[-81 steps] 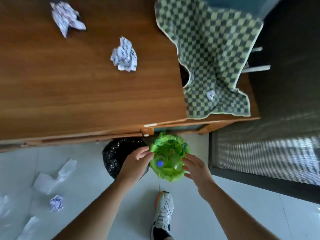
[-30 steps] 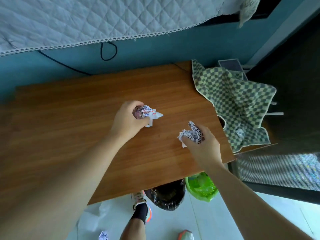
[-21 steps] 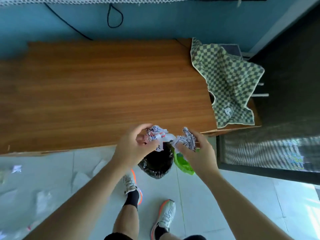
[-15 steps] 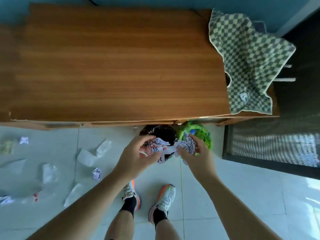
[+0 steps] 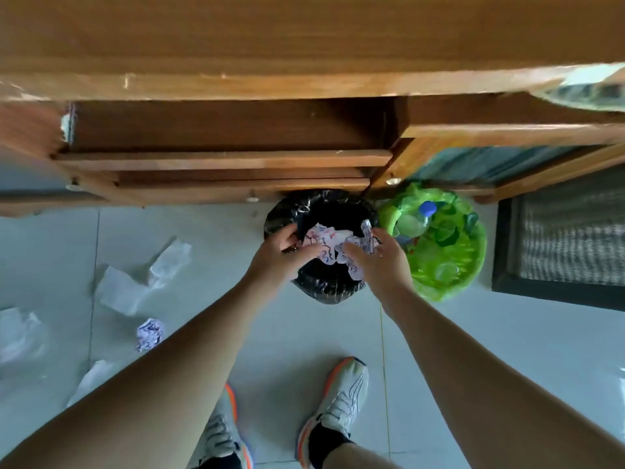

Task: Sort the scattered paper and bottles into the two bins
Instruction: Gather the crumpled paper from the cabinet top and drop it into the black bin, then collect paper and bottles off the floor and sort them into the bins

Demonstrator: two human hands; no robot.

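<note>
A: What is seen from the head view?

B: Two balls of crumpled paper (image 5: 333, 247) are held right over the black bin (image 5: 321, 245), which stands on the floor under the near edge of the tabletop (image 5: 304, 45). The left hand (image 5: 282, 257) is curled shut around one ball. The right hand (image 5: 378, 262) is closed on the other ball, with the fingers partly spread.

A: And the other bin?

B: The green bin (image 5: 439, 242) is placed just to the right of the black one, touching it. Plastic bottles (image 5: 414, 221) are seen inside it, one with a blue cap.

A: What is left on the floor?

B: More paper is scattered to the left. A small crumpled ball (image 5: 149, 334) lies near, and flat white sheets (image 5: 142, 279) lie a bit farther off. So the job is judged to be only partly done.

A: How should the paper be handled?

B: It is very light and soft, and it is not easily broken. A ball can be pinched anywhere around its middle. A flat sheet is best scrunched up first, so it is not blown or slipped away.
</note>
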